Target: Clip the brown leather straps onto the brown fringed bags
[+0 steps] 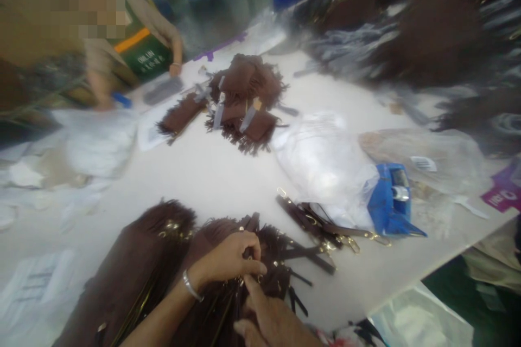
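Grip: left hand (pixel 234 255), thumb and curled fingers pinched closed on dark-brown fringed soft bag (pixel 205 241); right hand (pixel 272 312), index finger extended against it, any hold impossible to tell | Bag: near edge of white flat-topped counter (pixel 183 168) | Right of bag: dark-brown straps with gold-coloured clasps (pixel 295 214)

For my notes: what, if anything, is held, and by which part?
The left hand apparently holds a brown bag by its metal fittings; right hand: cannot tell.
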Tool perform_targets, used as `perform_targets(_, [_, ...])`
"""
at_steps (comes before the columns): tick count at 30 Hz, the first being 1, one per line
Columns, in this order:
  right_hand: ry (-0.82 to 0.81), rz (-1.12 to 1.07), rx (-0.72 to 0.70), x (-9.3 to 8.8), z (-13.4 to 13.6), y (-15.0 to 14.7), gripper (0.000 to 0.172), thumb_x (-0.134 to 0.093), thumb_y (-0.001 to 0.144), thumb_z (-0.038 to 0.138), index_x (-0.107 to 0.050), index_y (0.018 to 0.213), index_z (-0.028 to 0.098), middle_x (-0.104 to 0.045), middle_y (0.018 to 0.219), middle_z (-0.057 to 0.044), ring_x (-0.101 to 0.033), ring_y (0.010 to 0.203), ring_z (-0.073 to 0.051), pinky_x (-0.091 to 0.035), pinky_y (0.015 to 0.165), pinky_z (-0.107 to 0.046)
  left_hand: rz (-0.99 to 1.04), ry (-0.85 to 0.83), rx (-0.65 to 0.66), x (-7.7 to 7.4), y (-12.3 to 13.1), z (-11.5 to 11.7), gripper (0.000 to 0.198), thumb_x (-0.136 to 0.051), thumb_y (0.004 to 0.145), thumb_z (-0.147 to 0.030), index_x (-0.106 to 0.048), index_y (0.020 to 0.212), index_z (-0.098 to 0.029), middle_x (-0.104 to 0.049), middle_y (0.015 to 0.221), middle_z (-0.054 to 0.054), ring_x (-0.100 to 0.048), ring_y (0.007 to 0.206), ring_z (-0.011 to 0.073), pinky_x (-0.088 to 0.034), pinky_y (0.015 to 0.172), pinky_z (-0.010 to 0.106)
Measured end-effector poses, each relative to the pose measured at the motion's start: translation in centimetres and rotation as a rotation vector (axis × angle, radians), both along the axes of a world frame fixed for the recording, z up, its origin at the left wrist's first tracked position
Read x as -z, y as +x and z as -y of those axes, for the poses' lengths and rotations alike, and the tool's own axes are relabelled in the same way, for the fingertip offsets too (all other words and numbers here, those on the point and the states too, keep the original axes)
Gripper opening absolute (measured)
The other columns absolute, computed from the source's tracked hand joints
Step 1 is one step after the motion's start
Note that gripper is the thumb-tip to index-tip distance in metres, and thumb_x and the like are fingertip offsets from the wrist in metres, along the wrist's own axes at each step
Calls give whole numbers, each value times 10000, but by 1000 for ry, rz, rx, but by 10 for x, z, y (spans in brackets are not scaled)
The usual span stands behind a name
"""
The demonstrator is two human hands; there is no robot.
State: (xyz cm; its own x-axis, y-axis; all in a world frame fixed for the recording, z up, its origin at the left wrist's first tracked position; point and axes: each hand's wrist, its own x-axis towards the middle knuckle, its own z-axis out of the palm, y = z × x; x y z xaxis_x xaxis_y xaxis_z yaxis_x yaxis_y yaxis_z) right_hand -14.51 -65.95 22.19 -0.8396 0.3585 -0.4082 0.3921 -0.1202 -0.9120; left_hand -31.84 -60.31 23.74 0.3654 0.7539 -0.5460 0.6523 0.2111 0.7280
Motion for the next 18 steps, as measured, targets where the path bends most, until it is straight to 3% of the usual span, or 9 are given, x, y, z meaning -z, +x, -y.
perform_targets(2, [36,-81,-5,4,-2,7,713,-482,842,313,-244,1454,37,-710,1016,-158,-673,896,-274,-483,797,-355,4,-33,17,-1,-3,0,142,-697,713,-280,-625,785,-181,-604,797,-28,-531,767,133,-380,678,219])
perform_targets(4, [81,-149,59,9,-6,19,529,-440,890,316,-397,1380,121,-716,979,-104,-666,876,-223,-471,797,-310,8,-51,20,-1,-6,1,105,-658,692,-195,-623,791,-183,-602,787,-37,-520,747,126,-366,649,215])
perform_targets(6, [125,-89,216,14,-10,30,328,-383,929,305,-561,1178,188,-700,944,-64,-645,859,-184,-454,792,-282,10,-56,-8,0,-7,2,100,-601,685,-148,-608,780,-179,-590,765,-40,-508,720,121,-355,622,215])
perform_targets(9, [9,94,395,20,-12,32,205,-482,887,315,-582,1032,209,-674,890,-34,-625,807,-171,-453,724,-263,-33,8,-78,3,-5,7,72,-550,686,-125,-565,732,-177,-562,718,-41,-497,710,125,-351,632,229])
perform_targets(14, [-164,76,303,17,-4,7,498,-639,736,273,-491,1209,231,-686,994,-28,-635,880,-208,-457,737,-282,-297,152,-177,3,9,13,72,-502,743,-134,-497,711,-199,-545,680,-24,-490,685,146,-322,626,266])
perform_targets(18, [-156,74,229,0,-2,-5,575,-637,726,288,-458,1268,224,-700,979,-51,-651,840,-231,-464,721,-294,-561,263,-260,-16,20,23,101,-469,840,-208,-463,739,-218,-543,700,9,-498,703,188,-312,634,298])
